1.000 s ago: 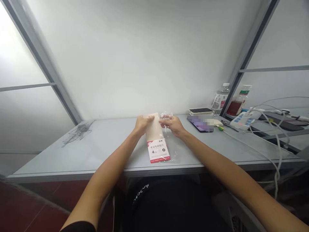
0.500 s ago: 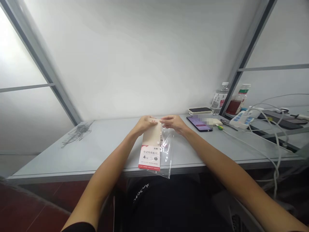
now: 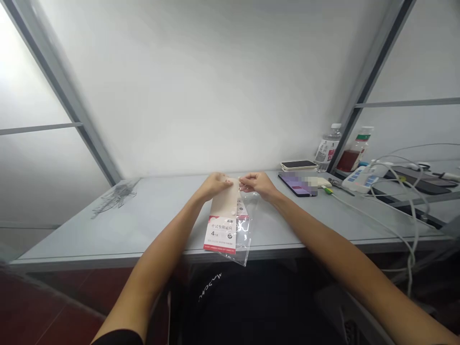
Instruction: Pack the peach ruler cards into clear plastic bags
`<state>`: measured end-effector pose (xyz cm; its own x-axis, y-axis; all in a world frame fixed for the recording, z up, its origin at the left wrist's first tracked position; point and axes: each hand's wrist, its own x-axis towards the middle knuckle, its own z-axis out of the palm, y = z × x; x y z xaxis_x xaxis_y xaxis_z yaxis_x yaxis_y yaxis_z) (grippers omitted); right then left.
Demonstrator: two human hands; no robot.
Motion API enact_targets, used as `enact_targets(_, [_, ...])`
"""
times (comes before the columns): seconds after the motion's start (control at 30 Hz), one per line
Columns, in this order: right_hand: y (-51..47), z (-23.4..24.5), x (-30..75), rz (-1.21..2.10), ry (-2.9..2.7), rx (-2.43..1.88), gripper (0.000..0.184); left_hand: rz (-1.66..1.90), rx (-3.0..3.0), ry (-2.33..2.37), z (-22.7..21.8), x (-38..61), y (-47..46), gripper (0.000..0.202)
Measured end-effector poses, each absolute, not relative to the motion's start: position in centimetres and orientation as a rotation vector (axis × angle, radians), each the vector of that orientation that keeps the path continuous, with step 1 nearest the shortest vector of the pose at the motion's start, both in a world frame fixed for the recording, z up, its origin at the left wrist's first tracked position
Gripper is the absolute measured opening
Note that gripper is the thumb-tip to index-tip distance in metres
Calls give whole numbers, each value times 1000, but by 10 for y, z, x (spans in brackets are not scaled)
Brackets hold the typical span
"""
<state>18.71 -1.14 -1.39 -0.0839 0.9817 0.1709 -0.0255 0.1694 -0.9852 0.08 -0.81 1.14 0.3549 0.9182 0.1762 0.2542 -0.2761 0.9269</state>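
My left hand (image 3: 212, 186) is closed on the top of a cream ruler-set pouch (image 3: 223, 205), its thumb across the front. The pouch hangs down, with a white and red printed label on its lower part. Just to the right, my right hand (image 3: 260, 184) pinches the upper edge of a clear plastic bag (image 3: 247, 235). This bag lies behind and beside the pouch, and its lower corner hangs past the desk's front edge. Behind the pouch a second printed piece (image 3: 242, 209) with a red band shows in part.
On the grey desk (image 3: 161, 206), crumpled clear film (image 3: 117, 197) lies far left. To the right are a lit phone (image 3: 294, 184), another phone (image 3: 299, 165), a water bottle (image 3: 327, 149), a bottle of red drink (image 3: 354, 152), a power strip (image 3: 364, 177), pliers and loose white cables.
The pouch and bag have shifted slightly left. My right hand's fingers have curled tighter, the bag has swung left, and more of the printed piece behind the pouch shows.
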Motion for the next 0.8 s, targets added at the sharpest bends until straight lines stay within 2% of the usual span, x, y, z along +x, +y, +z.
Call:
enact_targets(0.27, [-12, -12, 188, 1131, -1318, -1041, 27, 904, 1955, 1053, 13, 4, -14, 31])
enact_targets(0.8, [-11, -15, 187, 1022, -1378, -1023, 32, 889, 1844, 944, 6, 1, -4, 33])
